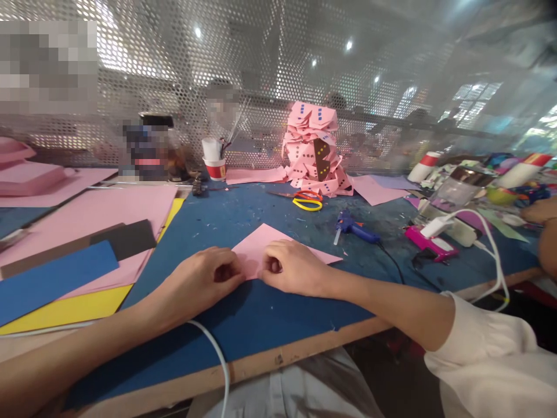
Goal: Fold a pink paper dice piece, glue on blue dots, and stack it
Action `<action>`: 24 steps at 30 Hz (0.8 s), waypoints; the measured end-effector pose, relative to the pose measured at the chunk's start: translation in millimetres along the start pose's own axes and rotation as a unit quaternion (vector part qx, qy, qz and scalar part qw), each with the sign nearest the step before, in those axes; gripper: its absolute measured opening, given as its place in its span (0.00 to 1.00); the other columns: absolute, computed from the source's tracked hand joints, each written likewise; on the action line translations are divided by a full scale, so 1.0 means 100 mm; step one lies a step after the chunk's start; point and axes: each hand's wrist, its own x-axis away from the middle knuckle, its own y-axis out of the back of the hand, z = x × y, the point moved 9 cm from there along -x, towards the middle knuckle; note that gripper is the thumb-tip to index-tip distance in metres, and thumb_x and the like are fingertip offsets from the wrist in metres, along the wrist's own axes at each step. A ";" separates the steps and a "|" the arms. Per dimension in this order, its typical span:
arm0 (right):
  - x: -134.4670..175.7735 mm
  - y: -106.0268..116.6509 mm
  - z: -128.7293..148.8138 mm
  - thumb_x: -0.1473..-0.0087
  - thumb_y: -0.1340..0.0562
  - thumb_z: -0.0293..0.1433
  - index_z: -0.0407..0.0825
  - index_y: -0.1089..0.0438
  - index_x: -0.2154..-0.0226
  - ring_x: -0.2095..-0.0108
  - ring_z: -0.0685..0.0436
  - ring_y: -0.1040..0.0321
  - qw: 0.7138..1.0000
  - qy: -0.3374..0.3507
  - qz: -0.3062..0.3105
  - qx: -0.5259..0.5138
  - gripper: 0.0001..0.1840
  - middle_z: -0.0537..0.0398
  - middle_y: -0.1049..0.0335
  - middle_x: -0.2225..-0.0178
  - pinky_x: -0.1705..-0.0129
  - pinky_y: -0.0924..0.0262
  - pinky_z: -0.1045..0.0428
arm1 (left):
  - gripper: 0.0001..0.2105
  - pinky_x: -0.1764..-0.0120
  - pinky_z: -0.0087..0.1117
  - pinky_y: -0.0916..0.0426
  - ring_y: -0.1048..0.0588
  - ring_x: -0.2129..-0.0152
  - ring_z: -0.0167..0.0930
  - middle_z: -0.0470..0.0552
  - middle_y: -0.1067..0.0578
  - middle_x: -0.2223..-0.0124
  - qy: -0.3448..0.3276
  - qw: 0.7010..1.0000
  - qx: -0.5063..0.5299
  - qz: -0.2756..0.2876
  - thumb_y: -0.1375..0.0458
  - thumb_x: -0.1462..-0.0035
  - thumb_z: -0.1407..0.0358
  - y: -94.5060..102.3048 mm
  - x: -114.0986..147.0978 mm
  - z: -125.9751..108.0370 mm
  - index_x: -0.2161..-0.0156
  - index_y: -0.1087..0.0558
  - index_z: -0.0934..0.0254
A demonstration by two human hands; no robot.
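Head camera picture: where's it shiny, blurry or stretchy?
Head view, top: bright spots dot the mesh screen, and the background is blurry; head view, upper left: blocky squares hide things; head view, right edge: shapes look stretched; head view, middle: the pink paper looks clearer.

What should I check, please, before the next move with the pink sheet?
1. Both hands at the sheet: ok; the left hand and right hand are at its near side.
2. Near edge lined up: cannot tell; the fingers partly hide it.
3. Glue gun clear of the sheet: ok; it lies apart, beyond the right hand.
4. Glue gun cool: cannot tell from a picture.
5. Scissors clear: ok; they lie farther back, apart from the sheet.
6. White cable off the table's near edge: not ok; it runs over it.
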 end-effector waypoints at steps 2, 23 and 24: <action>0.00 0.00 0.00 0.49 0.34 0.28 0.48 0.32 0.74 0.71 0.51 0.38 1.000 -0.003 0.000 0.000 0.06 0.61 0.31 0.74 0.66 0.47 0.54 | 0.11 0.69 0.30 0.40 0.29 0.74 0.31 0.46 0.27 0.72 -0.003 1.000 -0.005 -0.003 0.46 0.41 0.58 0.00 0.00 -0.01 0.71 0.30 0.62; -0.03 -0.06 -0.09 0.51 0.34 0.32 0.49 0.34 0.75 0.73 0.51 0.39 0.999 -0.039 0.036 0.006 0.08 0.60 0.31 0.74 0.71 0.51 0.54 | 0.09 0.67 0.32 0.41 0.29 0.71 0.32 0.46 0.25 0.71 -0.019 0.999 -0.026 -0.033 0.42 0.42 0.59 -0.03 -0.07 -0.08 0.71 0.30 0.61; -0.03 -0.06 -0.09 0.51 0.34 0.32 0.48 0.34 0.75 0.72 0.51 0.39 0.999 -0.037 0.036 0.006 0.08 0.60 0.31 0.74 0.70 0.51 0.54 | 0.09 0.67 0.32 0.41 0.29 0.71 0.32 0.46 0.25 0.71 -0.018 0.999 -0.023 -0.032 0.42 0.42 0.59 -0.04 -0.07 -0.07 0.72 0.30 0.61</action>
